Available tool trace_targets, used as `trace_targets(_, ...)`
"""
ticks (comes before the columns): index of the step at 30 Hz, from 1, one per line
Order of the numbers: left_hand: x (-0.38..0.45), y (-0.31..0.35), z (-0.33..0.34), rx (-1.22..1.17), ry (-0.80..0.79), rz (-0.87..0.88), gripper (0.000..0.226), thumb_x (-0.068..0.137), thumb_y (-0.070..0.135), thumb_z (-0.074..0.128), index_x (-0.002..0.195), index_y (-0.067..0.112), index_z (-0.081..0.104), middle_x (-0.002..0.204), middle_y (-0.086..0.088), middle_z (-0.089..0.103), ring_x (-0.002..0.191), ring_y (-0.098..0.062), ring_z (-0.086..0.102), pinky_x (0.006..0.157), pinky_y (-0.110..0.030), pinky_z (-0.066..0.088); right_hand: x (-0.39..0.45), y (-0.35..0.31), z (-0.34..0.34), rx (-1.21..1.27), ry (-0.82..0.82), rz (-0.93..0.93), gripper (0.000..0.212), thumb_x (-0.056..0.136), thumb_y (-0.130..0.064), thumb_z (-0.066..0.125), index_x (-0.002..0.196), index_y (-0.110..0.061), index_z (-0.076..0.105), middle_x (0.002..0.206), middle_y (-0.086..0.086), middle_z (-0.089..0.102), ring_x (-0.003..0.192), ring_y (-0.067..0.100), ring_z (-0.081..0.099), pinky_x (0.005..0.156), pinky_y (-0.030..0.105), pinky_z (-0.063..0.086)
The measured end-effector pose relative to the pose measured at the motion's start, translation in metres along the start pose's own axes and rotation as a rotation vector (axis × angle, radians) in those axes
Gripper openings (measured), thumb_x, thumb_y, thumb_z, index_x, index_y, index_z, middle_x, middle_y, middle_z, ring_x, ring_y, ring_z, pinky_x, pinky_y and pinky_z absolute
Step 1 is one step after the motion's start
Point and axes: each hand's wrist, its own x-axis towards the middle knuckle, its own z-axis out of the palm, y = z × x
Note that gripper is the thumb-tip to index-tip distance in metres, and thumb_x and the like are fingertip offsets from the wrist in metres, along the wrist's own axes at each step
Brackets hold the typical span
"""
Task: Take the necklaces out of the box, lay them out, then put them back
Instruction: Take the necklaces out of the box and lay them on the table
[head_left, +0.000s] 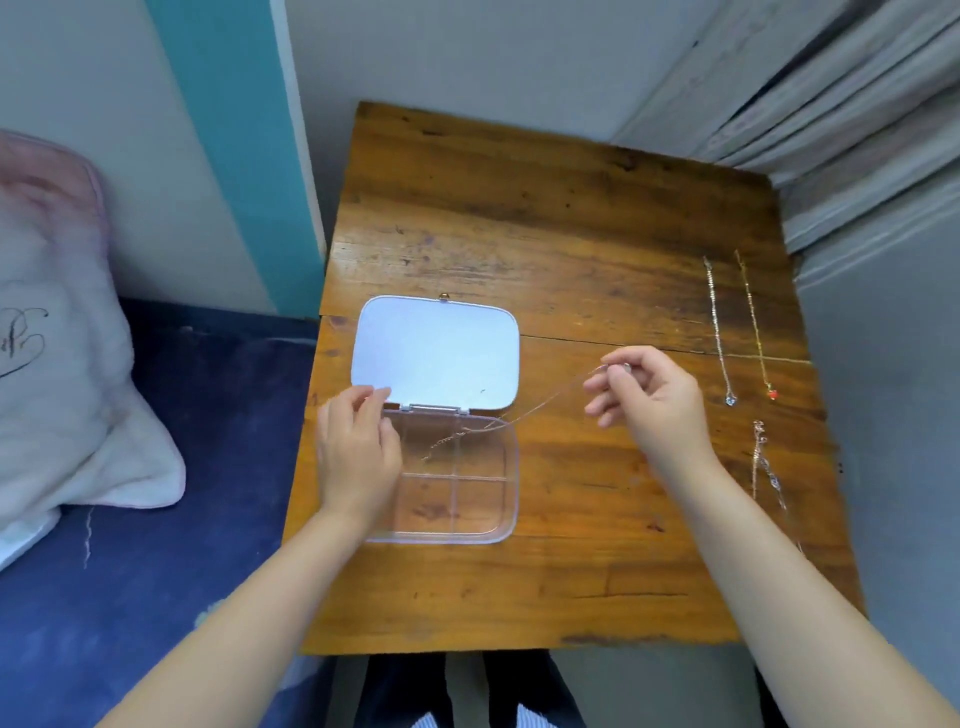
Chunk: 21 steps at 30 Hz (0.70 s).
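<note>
A clear plastic box (506, 512) with several compartments lies open on the wooden table (571, 218), its white lid (436, 351) folded back. My right hand (649, 400) pinches one end of a thin chain necklace (540, 408), which stretches down-left into the box's upper compartment. My left hand (358, 457) rests on the box's left edge, holding it. Along the table's right side lie a silver necklace with a clear pendant (718, 332), a gold necklace with a red pendant (754, 327) and a third chain (764, 465) below them.
A bed with a blue sheet (171, 545) and a pale pillow (57, 332) borders the table's left side. A wall stands behind the table and folded grey curtains (857, 119) hang at the back right. My legs show under the near edge.
</note>
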Motion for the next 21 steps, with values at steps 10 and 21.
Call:
trace_targets(10,0.006,0.130,0.048,-0.104,-0.211,0.350,0.022,0.072,0.003,0.051,0.079,-0.003,0.071,0.088,-0.024,0.069,0.083,-0.043,0.065,0.076,-0.041,0.054,0.030,-0.041,-0.131,-0.087,0.343,-0.215,0.017,0.093,-0.008,0.044,0.098,-0.013,0.060,0.083,0.006,0.065,0.075,0.019,0.066,0.068,0.025,0.057)
trace_targets(21,-0.059,0.151,0.114,0.188,-0.580,0.367,0.037,0.085,0.008,0.056,0.122,0.002,0.057,0.135,-0.022,0.051,0.128,-0.038,0.044,0.104,-0.043,0.041,-0.031,0.151,-0.119,-0.404,0.286,-0.083,0.021,0.080,0.009,0.054,0.094,0.005,0.069,0.090,0.022,0.073,0.082,0.031,0.069,0.076,0.029,0.051)
